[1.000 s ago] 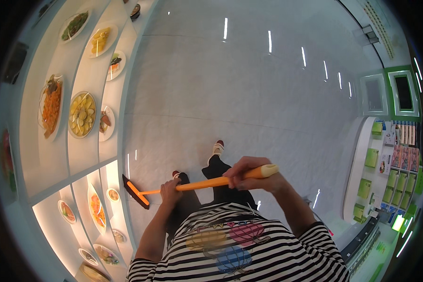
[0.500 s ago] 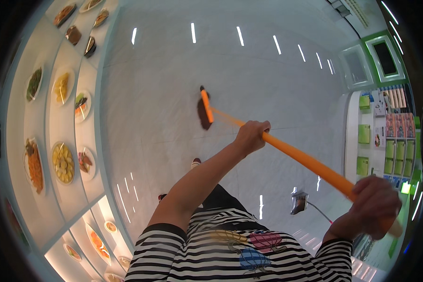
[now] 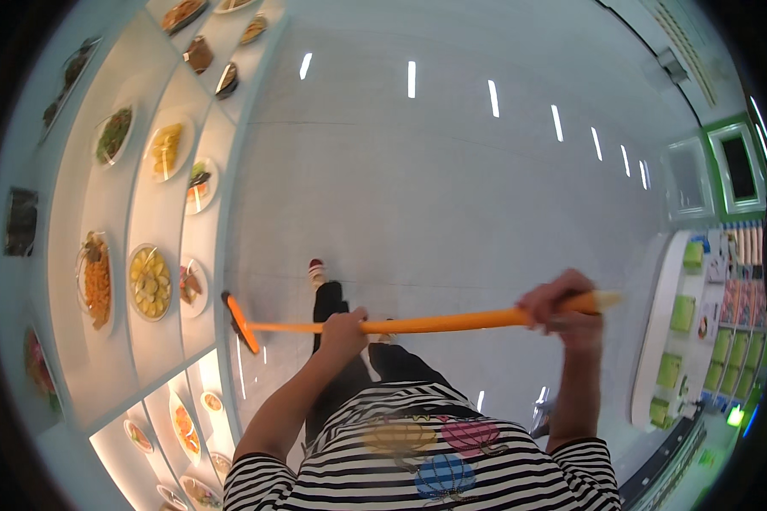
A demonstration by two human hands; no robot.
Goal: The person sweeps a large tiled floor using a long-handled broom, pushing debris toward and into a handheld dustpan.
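Broom (image 3: 452,323) held crosswise; left hand (image 3: 344,335) partway along, right hand (image 3: 562,308) near its end.

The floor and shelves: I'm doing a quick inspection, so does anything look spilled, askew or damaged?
Nothing stands out. The left hand and right hand hold the broom, plated food sits in rows on the shelves, and white streaks on the floor look like reflected light.
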